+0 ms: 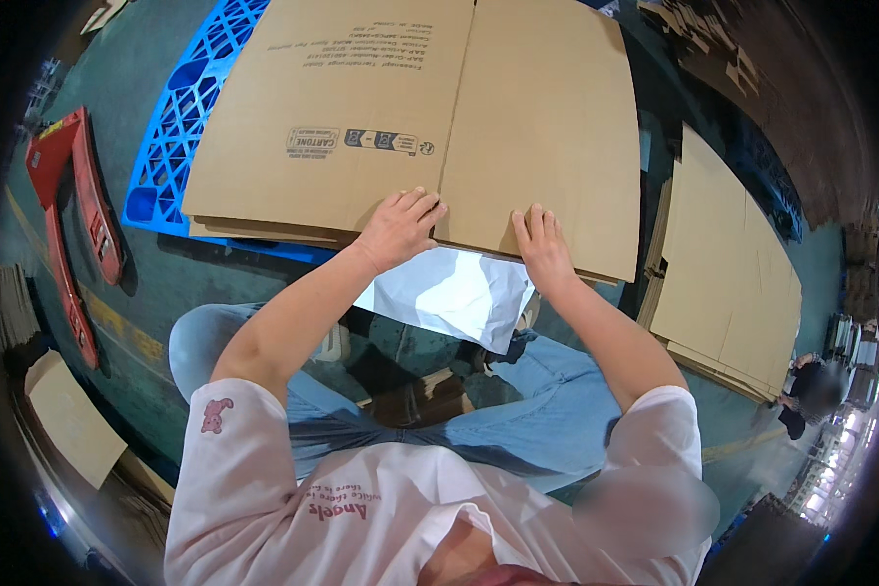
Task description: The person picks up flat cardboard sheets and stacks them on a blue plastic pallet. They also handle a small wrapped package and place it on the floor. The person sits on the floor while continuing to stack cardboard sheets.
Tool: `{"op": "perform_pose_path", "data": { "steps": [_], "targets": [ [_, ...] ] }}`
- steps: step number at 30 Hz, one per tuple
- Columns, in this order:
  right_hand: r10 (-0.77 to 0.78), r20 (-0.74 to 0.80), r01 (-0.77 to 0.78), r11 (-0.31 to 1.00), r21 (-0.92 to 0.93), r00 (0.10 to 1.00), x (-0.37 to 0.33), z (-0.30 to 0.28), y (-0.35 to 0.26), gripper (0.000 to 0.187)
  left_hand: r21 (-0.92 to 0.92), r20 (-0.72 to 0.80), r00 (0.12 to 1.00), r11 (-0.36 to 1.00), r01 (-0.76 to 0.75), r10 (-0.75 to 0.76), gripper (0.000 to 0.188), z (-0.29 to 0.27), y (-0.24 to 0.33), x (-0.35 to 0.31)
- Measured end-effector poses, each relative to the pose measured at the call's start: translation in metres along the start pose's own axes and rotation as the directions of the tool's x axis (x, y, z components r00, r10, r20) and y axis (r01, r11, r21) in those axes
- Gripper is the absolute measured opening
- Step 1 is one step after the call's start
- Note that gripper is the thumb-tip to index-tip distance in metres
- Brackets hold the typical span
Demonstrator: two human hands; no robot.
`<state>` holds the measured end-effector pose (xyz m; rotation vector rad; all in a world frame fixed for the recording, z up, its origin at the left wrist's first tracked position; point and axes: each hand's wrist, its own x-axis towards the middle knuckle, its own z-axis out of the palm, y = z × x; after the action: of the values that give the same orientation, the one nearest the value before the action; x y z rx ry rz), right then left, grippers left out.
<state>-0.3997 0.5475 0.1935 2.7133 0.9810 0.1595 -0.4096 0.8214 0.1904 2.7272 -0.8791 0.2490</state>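
Note:
A large flat cardboard carton blank (547, 107) lies on top of a short stack, with printing on its left half and a seam running from far to near. My left hand (400, 230) rests on its near edge, just left of the seam, fingers loosely apart. To the right of the seam, my right hand (545, 252) lies on the same edge with its fingers stretched forward. Both thumbs are hard to make out. From under the near edge, a white sheet (449, 293) hangs down between the stack and my knees.
A blue plastic pallet (171, 146) sticks out under the stack's left side. Red pallet-truck forks (93, 210) stand on the floor at far left. Another stack of cardboard (728, 264) is to the right, with a person (816, 391) beyond it. More cardboard (73, 415) lies at lower left.

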Motion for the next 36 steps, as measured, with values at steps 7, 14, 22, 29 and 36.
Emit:
{"op": "perform_pose_path", "data": {
  "steps": [7,14,22,29,36],
  "targets": [
    [-0.022,-0.002,0.023,0.998,0.057,1.000,-0.012,-0.004,0.008,0.054,-0.079,0.052,0.998,0.997,0.024,-0.020,0.048,-0.011,-0.001,0.002],
    [0.007,0.009,-0.009,0.979,0.206,1.000,-0.015,-0.001,0.011,0.055,-0.042,0.077,0.997,0.999,0.032,-0.029,0.045,-0.007,0.004,0.004],
    [0.856,0.141,-0.843,0.439,0.311,0.498,-0.021,0.024,0.137,0.063,0.013,0.092,0.996,1.000,-0.015,0.014,0.050,-0.010,-0.001,0.007],
    [0.670,0.531,-0.686,-0.043,0.726,0.519,-0.058,0.092,0.160,0.090,0.024,0.112,0.994,1.000,0.000,-0.003,0.052,0.002,0.000,0.005],
    [0.927,0.354,-0.947,0.001,0.323,0.122,0.009,0.062,0.186,0.090,-0.051,0.110,0.994,0.998,0.032,-0.026,0.051,-0.010,0.004,0.010]
  ]
}}
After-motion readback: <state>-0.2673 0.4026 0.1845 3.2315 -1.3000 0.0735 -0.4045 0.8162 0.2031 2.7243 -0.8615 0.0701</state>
